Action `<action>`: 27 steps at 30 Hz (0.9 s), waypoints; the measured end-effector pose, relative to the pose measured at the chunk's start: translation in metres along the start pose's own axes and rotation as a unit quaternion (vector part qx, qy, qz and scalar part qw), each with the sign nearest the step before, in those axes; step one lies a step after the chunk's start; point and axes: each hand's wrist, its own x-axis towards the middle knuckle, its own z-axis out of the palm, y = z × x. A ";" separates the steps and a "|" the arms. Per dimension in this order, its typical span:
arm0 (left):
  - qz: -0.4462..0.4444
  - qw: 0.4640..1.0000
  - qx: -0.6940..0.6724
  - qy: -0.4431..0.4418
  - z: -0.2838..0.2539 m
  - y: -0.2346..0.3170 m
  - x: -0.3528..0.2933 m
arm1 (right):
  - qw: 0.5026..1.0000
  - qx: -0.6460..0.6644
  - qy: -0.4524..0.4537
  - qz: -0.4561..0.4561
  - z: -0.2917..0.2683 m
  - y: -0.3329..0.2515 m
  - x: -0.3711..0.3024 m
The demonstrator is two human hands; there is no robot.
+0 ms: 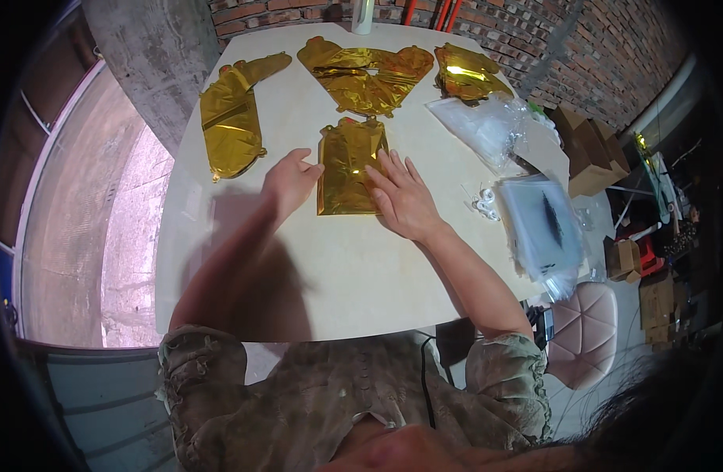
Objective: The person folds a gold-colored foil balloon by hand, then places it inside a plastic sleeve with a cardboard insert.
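In front of me on the table lies a gold foil balloon, flat and folded into a rectangle. My right hand rests over its right edge, palm down and fingers spread. At the left edge is my left hand, its fingers loosely bent and apart, the tips beside or touching the foil; nothing shows in its grasp. Beyond the folded piece a wide gold foil balloon lies spread out flat. A bent gold foil balloon lies to the left, and a folded gold foil piece at the far right.
Right of my hands sit a stack of clear plastic bags, a crumpled clear bag and a small white tangle. The pale table has a white cylinder at its far edge. Cardboard boxes and a padded chair stand right.
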 end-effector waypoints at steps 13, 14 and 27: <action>-0.107 0.991 0.012 -0.075 0.001 0.019 0.025 | 0.997 -0.027 -0.055 0.048 0.008 0.001 0.001; -0.108 0.991 0.013 -0.077 0.000 0.029 0.020 | 0.997 -0.027 -0.055 0.050 0.008 0.002 0.000; 0.311 0.865 0.327 -0.220 0.010 0.043 -0.054 | 0.996 -0.017 -0.071 0.045 0.009 0.005 0.000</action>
